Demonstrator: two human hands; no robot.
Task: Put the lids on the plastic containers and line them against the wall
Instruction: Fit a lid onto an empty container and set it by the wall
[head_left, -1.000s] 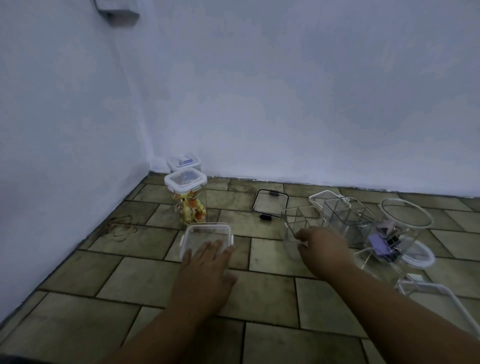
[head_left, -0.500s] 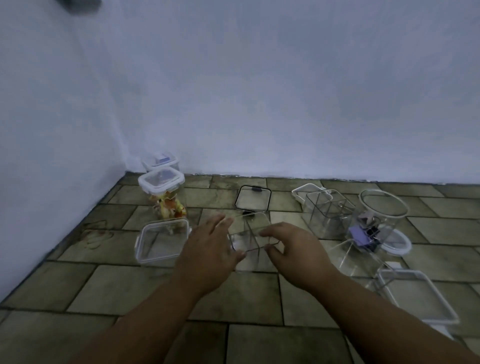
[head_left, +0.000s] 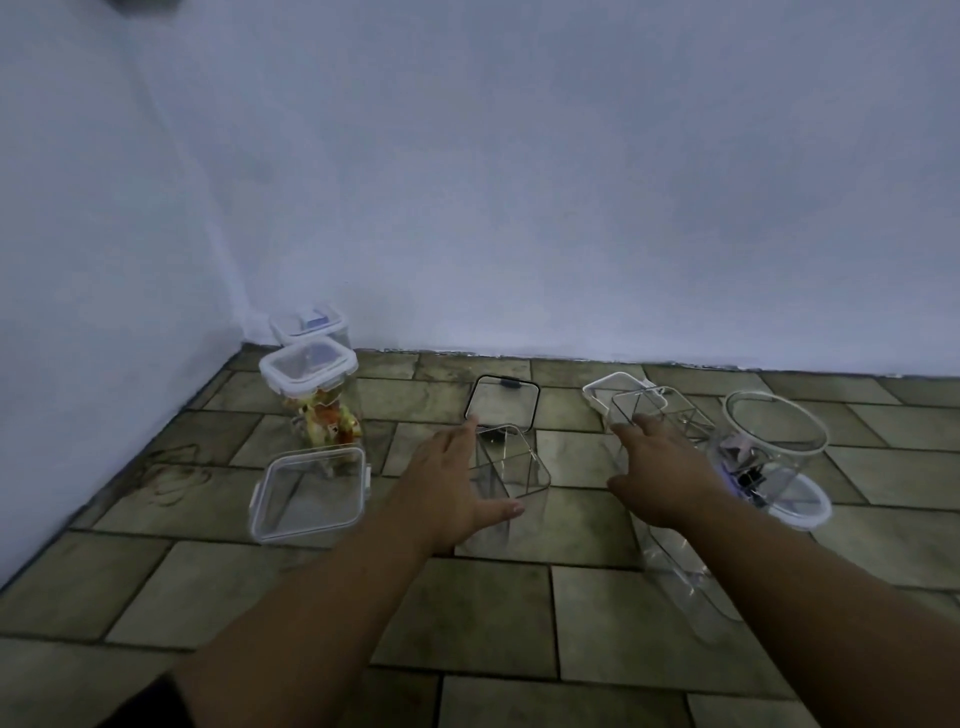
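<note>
On the tiled floor, my left hand cups the left side of an upright clear square container with no lid, thumb across its front. My right hand is open, its fingertips at the rim of another clear lidless container that leans on a white-rimmed lid. A black-rimmed lid lies flat just behind the first container. A clear square lid with clips lies to the left. Two lidded containers stand near the corner: one with colourful contents, one against the wall.
A round clear container holding small clips stands at the right, partly over a round white-rimmed lid. Another clear container lies on its side under my right forearm. Blue-white walls meet in a corner at the left.
My right hand has let go of the clear square container and moved right to the other lidless container. My left hand stays on the first container. The view has shifted slightly.
</note>
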